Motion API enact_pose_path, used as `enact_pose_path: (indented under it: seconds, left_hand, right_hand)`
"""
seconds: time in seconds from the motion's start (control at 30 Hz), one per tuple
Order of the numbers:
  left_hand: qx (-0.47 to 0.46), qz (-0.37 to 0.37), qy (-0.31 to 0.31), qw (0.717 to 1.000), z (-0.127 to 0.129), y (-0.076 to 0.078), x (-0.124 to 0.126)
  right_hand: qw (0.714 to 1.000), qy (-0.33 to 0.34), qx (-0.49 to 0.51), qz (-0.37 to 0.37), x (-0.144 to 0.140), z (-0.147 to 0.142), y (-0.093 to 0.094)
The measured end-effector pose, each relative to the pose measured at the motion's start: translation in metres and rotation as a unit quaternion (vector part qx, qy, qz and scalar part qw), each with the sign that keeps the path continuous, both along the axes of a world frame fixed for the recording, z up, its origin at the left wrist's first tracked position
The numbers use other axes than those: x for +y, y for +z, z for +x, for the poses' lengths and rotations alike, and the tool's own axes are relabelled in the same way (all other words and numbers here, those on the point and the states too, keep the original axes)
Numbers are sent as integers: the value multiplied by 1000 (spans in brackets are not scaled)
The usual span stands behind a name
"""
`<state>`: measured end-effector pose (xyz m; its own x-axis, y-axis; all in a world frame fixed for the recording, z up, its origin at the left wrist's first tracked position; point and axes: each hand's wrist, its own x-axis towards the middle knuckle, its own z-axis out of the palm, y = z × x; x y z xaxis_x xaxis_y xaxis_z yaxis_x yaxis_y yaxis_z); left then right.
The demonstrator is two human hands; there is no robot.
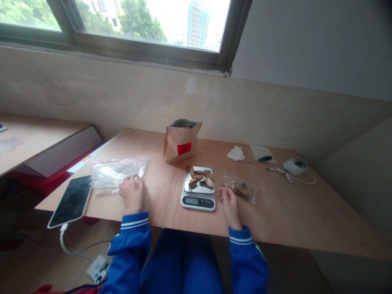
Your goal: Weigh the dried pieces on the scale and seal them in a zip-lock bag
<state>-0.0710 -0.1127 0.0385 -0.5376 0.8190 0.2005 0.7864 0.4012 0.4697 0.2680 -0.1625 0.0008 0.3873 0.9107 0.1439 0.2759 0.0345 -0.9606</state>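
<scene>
Head view: left hand (131, 192) resting on the table (275, 220), fingers loosely curled, fingertips touching the near right corner of a pile of clear bags (118, 173); no firm grip visible. Right hand (228, 202) flat-ish on the table, fingers extended toward a small clear bag (241, 189) with brown pieces inside, fingertips at its near left edge; cannot tell whether pinching it. Between the hands, a scale (198, 192) with lit display, brown pieces (201, 178) heaped on its metal plate. Just beyond the scale, a brown paper bag (181, 142) standing open, red label on the front. Far right: crumpled tissue (236, 153), a white sheet (262, 153), a green-handled screwdriver (261, 159), a white round device (295, 166) with a cord. Near left: a tablet (72, 200) overhanging the table edge, cable hanging from it. Blue sleeves with white stripes at both wrists. Window (147, 24) above the far wall
</scene>
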Motion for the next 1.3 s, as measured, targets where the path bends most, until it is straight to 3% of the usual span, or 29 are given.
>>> enact_pose_path:
  seconds: [0.17,0.33,0.5,0.6,0.7,0.83,1.0,1.1,1.2,1.3]
  left_hand:
    - [-15,49,-22,998,-7,0,-4]
    - [-41,133,12,990,-2,-3,-12]
    - [-50,232,-38,971,19,13,-29]
    - [-76,261,-49,961,37,28,-48]
    - [-109,281,-66,951,52,36,-66]
    - [-175,290,-135,931,58,30,-80]
    - [-305,244,-188,901,49,22,-85]
    - [-357,236,-197,882,46,25,-87]
    - [-383,271,-173,866,52,31,-91]
    - [-381,329,-181,845,64,36,-96]
  right_hand:
    - [1000,-2,5,6,0,0,1]
    - [999,-2,46,20,-1,-3,5]
    - [995,-27,84,47,-5,-7,11]
    - [997,-35,41,63,-6,-8,12]
    - [995,0,-50,90,2,-10,12]
    - [984,20,-147,103,30,-18,12]
    - [983,25,-169,75,57,-25,17]
    - [983,15,-166,76,50,-24,26]
    - [984,1,-149,99,26,-33,44]
    - [991,51,-76,98,-2,-61,65]
